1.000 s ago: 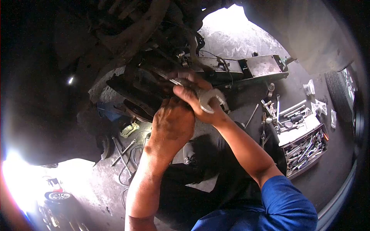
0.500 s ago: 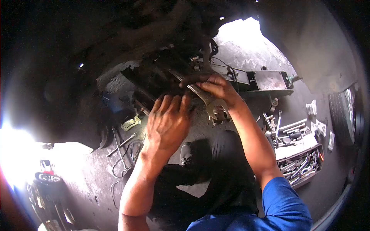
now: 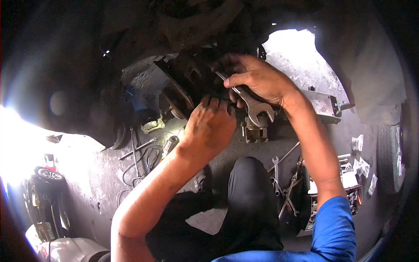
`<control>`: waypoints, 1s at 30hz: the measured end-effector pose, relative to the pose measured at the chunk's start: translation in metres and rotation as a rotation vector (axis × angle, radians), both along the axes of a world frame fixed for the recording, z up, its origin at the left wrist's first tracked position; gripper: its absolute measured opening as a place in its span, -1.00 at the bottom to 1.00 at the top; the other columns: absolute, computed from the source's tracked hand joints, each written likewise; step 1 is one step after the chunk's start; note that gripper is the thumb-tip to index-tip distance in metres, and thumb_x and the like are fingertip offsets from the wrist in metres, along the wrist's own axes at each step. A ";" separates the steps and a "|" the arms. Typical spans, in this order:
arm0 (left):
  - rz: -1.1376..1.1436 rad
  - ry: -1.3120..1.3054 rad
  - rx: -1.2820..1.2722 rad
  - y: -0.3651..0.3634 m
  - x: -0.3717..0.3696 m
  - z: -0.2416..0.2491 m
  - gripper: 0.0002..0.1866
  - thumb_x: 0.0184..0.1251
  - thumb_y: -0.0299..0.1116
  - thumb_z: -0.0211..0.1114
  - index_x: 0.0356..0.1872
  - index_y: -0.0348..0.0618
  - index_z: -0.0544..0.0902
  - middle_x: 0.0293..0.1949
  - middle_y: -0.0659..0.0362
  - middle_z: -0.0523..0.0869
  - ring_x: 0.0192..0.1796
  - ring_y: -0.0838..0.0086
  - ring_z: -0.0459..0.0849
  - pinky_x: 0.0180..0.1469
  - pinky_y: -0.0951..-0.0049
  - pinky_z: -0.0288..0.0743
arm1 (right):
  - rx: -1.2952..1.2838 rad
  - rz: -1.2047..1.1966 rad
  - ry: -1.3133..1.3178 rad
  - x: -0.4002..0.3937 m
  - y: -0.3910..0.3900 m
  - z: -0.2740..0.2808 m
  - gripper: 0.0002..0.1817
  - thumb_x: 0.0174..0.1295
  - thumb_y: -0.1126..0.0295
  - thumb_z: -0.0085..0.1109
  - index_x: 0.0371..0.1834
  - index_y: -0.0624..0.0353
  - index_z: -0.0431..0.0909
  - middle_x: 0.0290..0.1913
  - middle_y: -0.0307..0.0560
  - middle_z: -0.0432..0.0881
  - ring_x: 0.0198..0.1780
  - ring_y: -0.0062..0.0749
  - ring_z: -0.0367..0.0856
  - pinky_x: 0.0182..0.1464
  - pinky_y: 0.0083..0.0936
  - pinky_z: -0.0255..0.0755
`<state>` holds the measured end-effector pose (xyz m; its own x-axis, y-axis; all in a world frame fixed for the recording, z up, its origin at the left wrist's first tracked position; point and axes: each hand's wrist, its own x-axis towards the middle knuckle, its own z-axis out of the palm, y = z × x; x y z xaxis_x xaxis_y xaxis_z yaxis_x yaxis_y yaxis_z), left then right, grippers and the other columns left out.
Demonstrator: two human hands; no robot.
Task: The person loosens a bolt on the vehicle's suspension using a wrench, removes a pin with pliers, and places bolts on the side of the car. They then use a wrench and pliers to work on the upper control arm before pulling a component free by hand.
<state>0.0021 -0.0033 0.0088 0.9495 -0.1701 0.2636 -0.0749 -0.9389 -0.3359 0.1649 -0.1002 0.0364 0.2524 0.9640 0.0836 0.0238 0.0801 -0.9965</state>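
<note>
My right hand (image 3: 264, 81) is closed round the shaft of a combination wrench (image 3: 253, 105). The wrench slants down to the right, its open-end jaw free below the fingers; its upper end is lost in the dark underside of the vehicle. Just lower left, my left hand (image 3: 211, 124) has its fingers curled over a dark part, and what they grip is hidden. A blocky metal part (image 3: 256, 133) sits beneath the wrench's jaw. Left of my left hand is a rusty rounded metal part (image 3: 172, 105) beside a dark flat bar.
Loose wrenches (image 3: 276, 174) lie on the floor near my knee, beside a toolbox (image 3: 355, 196) of sockets and tools. A floor jack (image 3: 321, 105) stands behind my right forearm. A work lamp (image 3: 170, 144) and cable lie left; a tire (image 3: 388, 157) stands right. Dark bodywork hangs overhead.
My right hand has moved up and right with the wrench, its grip shifting so the thumb shows along the shaft. My left hand has moved slightly right. The view has shifted too.
</note>
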 end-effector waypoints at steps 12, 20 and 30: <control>0.058 -0.083 -0.099 -0.001 0.005 -0.021 -0.89 0.10 -0.45 0.24 -0.45 -0.16 0.74 -0.40 0.06 0.73 -0.27 0.29 0.75 -0.23 0.30 0.56 | -0.143 -0.363 -1.421 -0.049 -0.024 -0.005 -0.72 0.29 0.43 0.05 -0.02 0.41 0.45 -0.21 0.39 0.61 -0.12 0.19 0.64 -0.04 -0.07 0.51; -0.217 -0.266 0.021 0.014 -0.003 -0.036 -0.92 0.14 -0.39 0.23 -0.44 0.00 0.69 -0.42 0.21 0.73 -0.26 0.43 0.72 -0.24 0.36 0.45 | -0.333 -0.733 -1.469 -0.085 -0.006 -0.016 -0.76 0.31 0.45 -0.01 -0.12 0.44 0.51 -0.21 0.42 0.60 -0.08 0.29 0.59 -0.03 -0.02 0.47; -0.193 -0.098 -0.041 0.015 -0.010 -0.019 -0.81 0.27 -0.39 0.16 -0.29 -0.01 0.77 -0.22 0.17 0.79 -0.10 0.41 0.77 -0.11 0.40 0.53 | -0.630 -0.912 -1.806 -0.107 0.005 -0.011 -0.70 0.36 0.23 0.03 -0.15 0.27 0.60 -0.33 0.22 0.70 -0.18 0.06 0.72 -0.08 -0.04 0.55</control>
<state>-0.0078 0.0121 -0.0106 0.8700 -0.3336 0.3631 -0.2239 -0.9234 -0.3119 0.0580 -0.0949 0.0258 0.5836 0.6354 0.5056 0.5821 -0.7615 0.2852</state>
